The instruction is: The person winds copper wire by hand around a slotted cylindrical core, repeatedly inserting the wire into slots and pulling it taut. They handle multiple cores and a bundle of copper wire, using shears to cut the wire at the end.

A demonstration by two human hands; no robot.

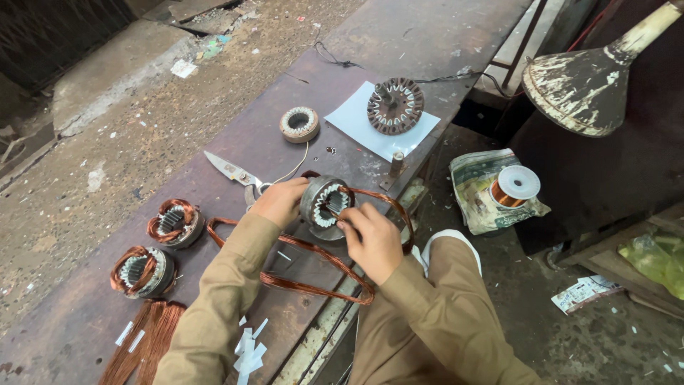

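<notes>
My left hand (279, 201) grips a round metal stator (324, 204) with white slot liners, holding it tilted on the brown workbench (235, 128). My right hand (372, 239) pinches a thin copper wire at the stator's face, fingertips touching its slots. A long loop of copper wire coil (306, 267) runs from the stator across the bench and under my forearms. Both arms are in tan sleeves.
Scissors (231, 171) lie beside my left hand. Two wound stators (174, 222) (142, 271) sit at left, with copper strands and white paper strips near the front edge. Farther off are a small stator (299, 123), a rotor on white paper (395, 105), a wire spool (514, 187) and a lamp shade (581, 85).
</notes>
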